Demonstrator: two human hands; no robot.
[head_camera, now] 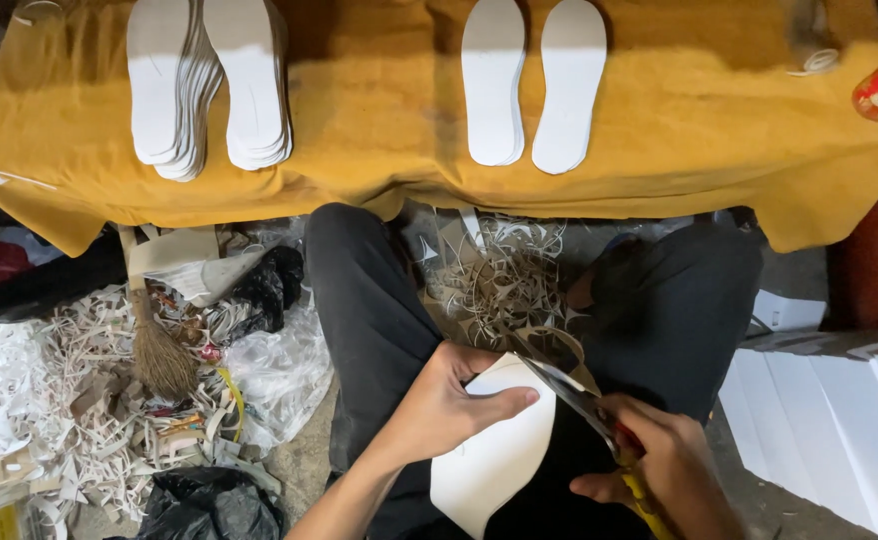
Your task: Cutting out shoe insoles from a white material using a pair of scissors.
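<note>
Two hands busy: your left hand [449, 405] fingers pinch the white sheet [494, 455]; right hand [664, 470] grips scissors [584, 400]. Turn sheet steadily into blades.

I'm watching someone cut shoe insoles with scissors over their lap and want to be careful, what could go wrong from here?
1. The left hand grips the white sheet with its thumb close to the scissors, so a slip could nick it.
2. The right hand cuts right above the thighs; the blade tips might jab a leg.
3. Paper trimmings pile up underfoot and could be slippery.
</note>
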